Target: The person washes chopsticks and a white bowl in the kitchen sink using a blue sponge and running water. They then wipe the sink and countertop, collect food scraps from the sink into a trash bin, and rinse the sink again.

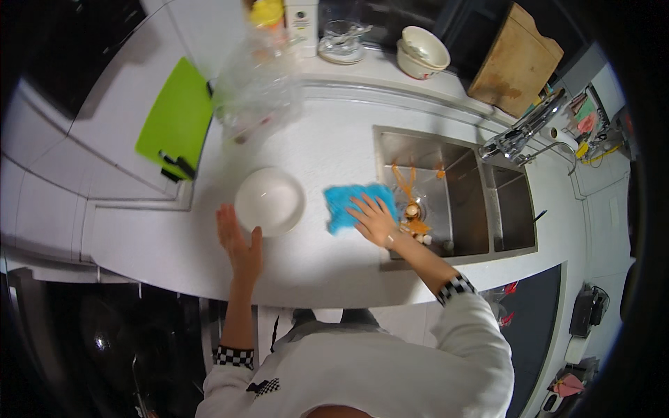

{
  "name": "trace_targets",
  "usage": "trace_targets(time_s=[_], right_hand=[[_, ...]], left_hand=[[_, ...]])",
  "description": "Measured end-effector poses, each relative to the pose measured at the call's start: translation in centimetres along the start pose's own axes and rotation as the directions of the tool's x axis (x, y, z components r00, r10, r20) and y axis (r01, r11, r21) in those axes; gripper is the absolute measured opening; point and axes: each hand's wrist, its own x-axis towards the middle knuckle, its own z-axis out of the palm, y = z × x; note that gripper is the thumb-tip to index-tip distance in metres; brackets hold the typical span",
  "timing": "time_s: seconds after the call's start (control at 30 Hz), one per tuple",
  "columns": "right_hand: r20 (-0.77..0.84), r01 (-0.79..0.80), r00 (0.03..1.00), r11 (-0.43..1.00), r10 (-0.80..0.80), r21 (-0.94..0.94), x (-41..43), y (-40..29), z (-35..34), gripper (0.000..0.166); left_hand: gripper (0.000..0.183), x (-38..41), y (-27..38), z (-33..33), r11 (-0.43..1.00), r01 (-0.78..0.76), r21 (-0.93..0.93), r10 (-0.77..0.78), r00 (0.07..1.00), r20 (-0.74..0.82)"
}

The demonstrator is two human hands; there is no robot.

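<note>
My right hand [373, 219] lies on a fuzzy blue cleaning cloth [339, 206], palm down with the fingers spread. The cloth rests on the white countertop [329, 266] against the left edge of a steel sink [444, 219]. Beside a round white bowl [272, 201], my left hand [239, 240] is held with its thumb apart from the fingers. The thumb is close to the bowl's near rim; whether it touches I cannot tell. Orange peelings [405, 180] and pale shell-like scraps lie around the drain in the sink's larger basin.
A green cutting board [177, 115] leans at the left wall, with a clear plastic bag [261, 89] beside it. Stacked bowls [423, 52], glassware [342, 42] and a wooden board [517, 62] stand along the back ledge. A chrome faucet [522, 128] overhangs the sink.
</note>
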Motion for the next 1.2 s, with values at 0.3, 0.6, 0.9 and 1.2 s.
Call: trace_targets(time_s=[0.3, 0.6, 0.9, 1.2], right_hand=[[-0.008, -0.487, 0.873, 0.869, 0.488, -0.086, 10.4, 25.9, -1.0, 0.048], [-0.575, -0.376, 0.813, 0.837, 0.091, -0.399, -9.0, 38.6, -2.9, 0.043], [-0.171, -0.735, 0.674, 0.676, 0.719, -0.057, -24.5, 23.5, -4.3, 0.019], [-0.35, -0.806, 0.503, 0.575, 0.79, 0.14, -32.7, 7.5, -4.3, 0.018]], left_hand=[[0.06, 0.5, 12.0, 7.5, 0.995, -0.098, -0.018, 0.097, 0.995, -0.026], [0.049, 0.2, 16.4, 14.4, 0.99, -0.099, -0.097, 0.117, 0.974, 0.192], [0.032, -3.9, 21.5, 27.8, 0.984, -0.151, -0.094, 0.153, 0.455, 0.877], [0.056, -8.2, 17.1, 38.5, 0.871, -0.27, 0.41, -0.325, 0.31, 0.894]])
